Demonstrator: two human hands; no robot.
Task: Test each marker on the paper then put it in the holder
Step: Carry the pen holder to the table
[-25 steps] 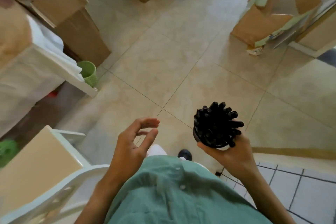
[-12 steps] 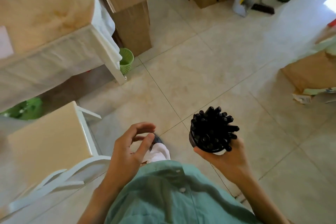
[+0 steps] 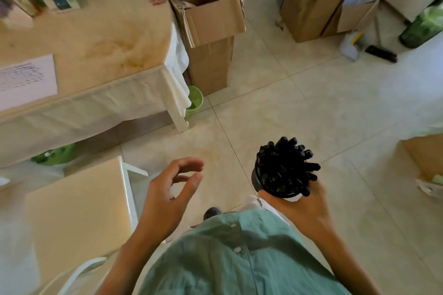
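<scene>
Black markers (image 3: 286, 166) are bunching in the holder (image 3: 260, 183); my right hand (image 3: 304, 208) is clamping it from below, keeping it upright. Left hand (image 3: 167, 196) is hanging loose, holding nothing. Paper (image 3: 27, 80) is waiting on the worktop (image 3: 96, 38).

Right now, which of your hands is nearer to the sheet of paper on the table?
Left. The left hand hovers empty over the floor, below and right of the paper. The right hand, farther right, holds the cup of markers.
</scene>
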